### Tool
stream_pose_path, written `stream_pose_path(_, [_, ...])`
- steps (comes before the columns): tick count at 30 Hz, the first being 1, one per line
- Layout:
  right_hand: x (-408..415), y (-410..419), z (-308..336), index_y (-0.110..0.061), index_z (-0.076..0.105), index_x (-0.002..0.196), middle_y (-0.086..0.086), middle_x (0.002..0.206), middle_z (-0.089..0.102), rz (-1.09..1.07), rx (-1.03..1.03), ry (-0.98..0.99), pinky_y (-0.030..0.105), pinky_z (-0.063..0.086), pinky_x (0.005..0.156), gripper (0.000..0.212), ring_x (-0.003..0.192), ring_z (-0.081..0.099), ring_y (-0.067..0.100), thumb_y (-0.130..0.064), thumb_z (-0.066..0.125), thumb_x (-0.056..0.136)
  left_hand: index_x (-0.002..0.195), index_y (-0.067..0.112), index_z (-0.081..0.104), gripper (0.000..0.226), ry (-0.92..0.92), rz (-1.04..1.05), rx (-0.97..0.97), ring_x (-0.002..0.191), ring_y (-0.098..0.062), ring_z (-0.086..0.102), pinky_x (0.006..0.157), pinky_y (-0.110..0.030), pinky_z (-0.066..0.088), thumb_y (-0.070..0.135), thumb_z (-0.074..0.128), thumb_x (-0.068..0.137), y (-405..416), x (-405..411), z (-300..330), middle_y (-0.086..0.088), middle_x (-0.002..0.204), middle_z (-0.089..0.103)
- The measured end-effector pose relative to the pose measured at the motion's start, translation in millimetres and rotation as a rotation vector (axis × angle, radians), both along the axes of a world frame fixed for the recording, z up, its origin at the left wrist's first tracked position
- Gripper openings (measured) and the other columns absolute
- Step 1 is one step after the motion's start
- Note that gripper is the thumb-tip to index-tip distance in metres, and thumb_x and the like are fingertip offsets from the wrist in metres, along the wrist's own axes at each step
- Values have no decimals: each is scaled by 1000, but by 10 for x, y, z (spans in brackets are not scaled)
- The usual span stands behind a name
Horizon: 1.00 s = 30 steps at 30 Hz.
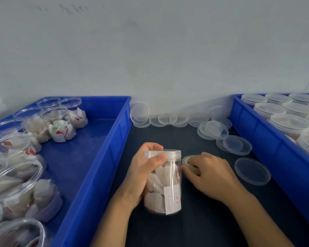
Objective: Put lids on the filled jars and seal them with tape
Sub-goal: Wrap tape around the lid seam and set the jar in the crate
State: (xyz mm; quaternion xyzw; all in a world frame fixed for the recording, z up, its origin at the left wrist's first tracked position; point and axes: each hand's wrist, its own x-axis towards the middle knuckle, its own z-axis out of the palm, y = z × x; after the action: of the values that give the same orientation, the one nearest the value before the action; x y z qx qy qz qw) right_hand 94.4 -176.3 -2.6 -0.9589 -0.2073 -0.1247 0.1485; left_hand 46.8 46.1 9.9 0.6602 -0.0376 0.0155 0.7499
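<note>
- We see a clear jar [165,184] standing upright on the dark table [194,225], in the gap between two blue bins; it holds white wrapped packets and has a white label low on its side
- A clear lid [163,153] sits on top of the jar
- The left hand [143,172] grasps the jar from its left side, fingers curled round the back and thumb pressed on the front just under the lid
- Just right of the jar, touching or nearly touching its upper wall, lies a roll of clear tape [190,164]
- The right hand [211,177] rests on that roll, fingers bent over it and gripping it; whether a strip runs from the roll to the jar we cannot tell
- Further right of the jar, one loose lid [252,171] lies flat on the table by itself
- Behind and to the right of the jar, a scatter of spare lids [185,120] lies along the foot of the pale wall [150,50], some overlapping, one leaning up
- Left of the jar stands the left blue bin [114,139], with open filled jars [16,184] crowded at its left side and loose packets among them
- Right of the jar stands the right blue bin [257,132], packed with lidded jars [289,123]
</note>
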Motion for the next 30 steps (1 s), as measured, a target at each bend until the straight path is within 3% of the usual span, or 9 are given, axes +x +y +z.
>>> stream_pose_path(4, [1, 54, -43, -20, 49, 65, -5, 69, 52, -40, -64, 15, 32, 30, 61, 45, 64, 48, 12, -56, 51, 93, 119, 22, 62, 65, -58, 18, 107, 92, -22, 74, 79, -29, 59, 60, 79, 69, -23, 0, -2, -2, 99, 76])
stream_pose_path(8, [-22, 122, -61, -23, 48, 64, -5, 67, 51, -61, -149, -8, 34, 30, 71, 40, 69, 40, 12, -53, 47, 91, 123, 27, 62, 61, -156, 102, 197, 90, -8, 76, 75, -18, 56, 57, 77, 72, -43, -25, 45, 7, 99, 77])
stream_pose_path(12, [-19, 177, -80, -24, 46, 59, -7, 64, 49, -62, -188, -15, 34, 33, 73, 45, 74, 41, 12, -56, 45, 92, 113, 44, 64, 37, -205, 140, 242, 97, -9, 74, 79, -19, 57, 53, 65, 76, -68, -59, 52, 13, 111, 74])
stream_pose_path(15, [-7, 215, -111, -23, 47, 57, -8, 62, 47, -78, -197, -25, 34, 33, 73, 48, 73, 41, 12, -55, 45, 93, 100, 38, 62, 25, -211, 132, 250, 89, -13, 73, 74, -25, 60, 50, 61, 78, -99, -94, 67, 8, 101, 74])
stream_pose_path(21, [10, 226, -158, -19, 46, 53, -6, 58, 47, -79, -110, -2, 33, 32, 71, 46, 67, 43, 12, -50, 48, 87, 107, 24, 58, 48, -194, 143, 258, 87, -23, 77, 77, -44, 64, 59, 71, 77, -109, -119, 100, 1, 94, 75])
stream_pose_path(26, [-19, 260, -114, -21, 45, 54, -8, 58, 47, -67, -182, -32, 34, 31, 70, 45, 72, 42, 12, -52, 34, 85, 110, 26, 58, 54, -170, 142, 279, 85, -13, 78, 68, -22, 59, 58, 76, 71, -118, -118, 98, 9, 95, 76])
stream_pose_path(30, [-66, 279, -48, -23, 53, 64, -8, 72, 61, -80, -328, -56, 39, 30, 77, 59, 78, 43, 17, -58, 10, 84, 109, 24, 59, 55, -182, 174, 267, 86, -15, 78, 70, -24, 61, 59, 78, 71, -102, -128, 104, 7, 95, 77])
